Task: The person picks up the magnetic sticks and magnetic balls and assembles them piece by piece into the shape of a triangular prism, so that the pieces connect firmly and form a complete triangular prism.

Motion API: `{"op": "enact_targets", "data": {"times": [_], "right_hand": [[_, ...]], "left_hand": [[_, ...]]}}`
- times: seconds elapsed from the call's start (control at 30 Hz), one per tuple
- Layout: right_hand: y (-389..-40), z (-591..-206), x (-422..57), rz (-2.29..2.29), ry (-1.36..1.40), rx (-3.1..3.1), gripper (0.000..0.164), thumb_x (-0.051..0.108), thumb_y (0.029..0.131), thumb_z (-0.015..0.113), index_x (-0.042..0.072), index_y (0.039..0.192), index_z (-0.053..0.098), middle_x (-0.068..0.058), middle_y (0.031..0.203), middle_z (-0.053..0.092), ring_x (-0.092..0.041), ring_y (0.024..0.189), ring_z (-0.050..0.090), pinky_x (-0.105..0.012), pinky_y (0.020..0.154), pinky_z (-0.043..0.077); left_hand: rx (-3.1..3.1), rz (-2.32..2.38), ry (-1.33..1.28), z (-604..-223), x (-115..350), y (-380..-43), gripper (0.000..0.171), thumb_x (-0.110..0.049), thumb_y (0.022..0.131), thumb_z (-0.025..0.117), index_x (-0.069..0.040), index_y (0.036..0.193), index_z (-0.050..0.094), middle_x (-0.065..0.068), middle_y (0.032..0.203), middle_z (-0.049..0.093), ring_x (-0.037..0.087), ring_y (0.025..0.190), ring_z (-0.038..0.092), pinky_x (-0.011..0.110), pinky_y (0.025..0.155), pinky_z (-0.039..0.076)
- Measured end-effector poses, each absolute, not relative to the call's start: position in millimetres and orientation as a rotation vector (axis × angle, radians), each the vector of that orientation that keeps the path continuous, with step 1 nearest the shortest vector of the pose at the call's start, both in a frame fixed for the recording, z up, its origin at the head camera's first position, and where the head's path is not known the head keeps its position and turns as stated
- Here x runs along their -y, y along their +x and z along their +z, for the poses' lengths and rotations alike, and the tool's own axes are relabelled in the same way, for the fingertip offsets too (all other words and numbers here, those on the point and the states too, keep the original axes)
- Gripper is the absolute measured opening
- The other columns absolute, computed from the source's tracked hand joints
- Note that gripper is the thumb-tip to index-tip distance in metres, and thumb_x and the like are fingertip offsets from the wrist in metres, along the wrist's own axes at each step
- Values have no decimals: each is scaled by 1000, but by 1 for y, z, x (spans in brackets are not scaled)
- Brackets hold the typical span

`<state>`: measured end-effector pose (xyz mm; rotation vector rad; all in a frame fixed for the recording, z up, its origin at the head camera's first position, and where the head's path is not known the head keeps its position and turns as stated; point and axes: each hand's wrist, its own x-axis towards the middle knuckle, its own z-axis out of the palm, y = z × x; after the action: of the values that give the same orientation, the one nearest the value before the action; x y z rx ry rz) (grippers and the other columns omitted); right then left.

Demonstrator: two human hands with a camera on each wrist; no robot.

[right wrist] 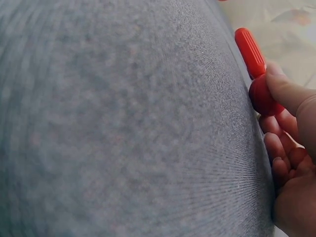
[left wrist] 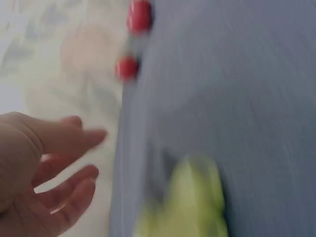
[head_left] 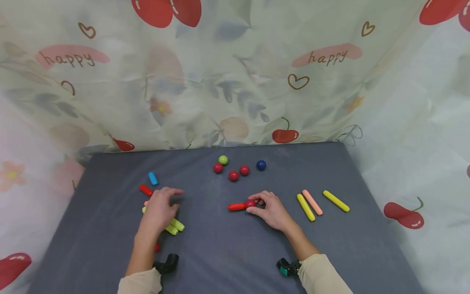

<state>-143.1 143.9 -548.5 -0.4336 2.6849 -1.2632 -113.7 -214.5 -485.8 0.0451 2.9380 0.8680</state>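
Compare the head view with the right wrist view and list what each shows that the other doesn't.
Only the head view: the blue ball, green ball, blue stick and pink stick.
Only the right wrist view: clear lengthwise grooves on the red stick.
Both: the right hand pinching a red ball at the red stick's end, and the grey cloth.

Curtained tabletop work area; type of room indeterminate.
A pale curtain (head_left: 205,102), printed with fruit, flowers and the word "happy", hangs behind and along both sides of a grey-blue tabletop (head_left: 213,253), hiding the surroundings.
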Motion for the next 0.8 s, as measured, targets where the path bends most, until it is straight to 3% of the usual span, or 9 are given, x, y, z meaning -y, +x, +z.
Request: {"op": "enact_targets", "data": {"times": [0.23, 0.4, 0.6, 0.8], "right_hand": [[-144, -547, -143, -1270, -437, -2678, 33, 39, 86, 82, 25, 115, 74, 8, 101, 66, -10, 95, 53, -30, 87, 43], [-145, -547, -140, -1278, -456, -2678, 33, 39, 86, 81, 26, 115, 74, 10, 99, 65, -9, 94, 52, -30, 86, 43], [-143, -546, -141, -1305, -474, -2674, 34, 39, 86, 82, 25, 116, 74, 8, 98, 65, -11, 93, 52, -32, 86, 41], [-141, -547, -146, -1297, -455, -2675, 33, 39, 86, 82, 26, 115, 73, 8, 100, 65, -11, 94, 52, -31, 87, 42]], "left_hand": [[-2863, 1191, 131, -493, 127, -178, 41, -23, 89, 81, -15, 128, 70, 7, 119, 70, 24, 105, 64, 44, 90, 54], [-2894, 1113, 102, -504, 91, -204, 41, -27, 85, 85, -18, 123, 73, 6, 111, 71, 21, 92, 62, 40, 84, 54], [-2917, 1026, 63, -508, 84, -205, 35, -25, 88, 82, -16, 120, 73, 4, 111, 73, 21, 95, 65, 41, 88, 56], [-2869, 1110, 31, -502, 101, -169, 33, -27, 87, 82, -19, 118, 72, 4, 97, 67, 18, 86, 59, 35, 76, 51]]}}
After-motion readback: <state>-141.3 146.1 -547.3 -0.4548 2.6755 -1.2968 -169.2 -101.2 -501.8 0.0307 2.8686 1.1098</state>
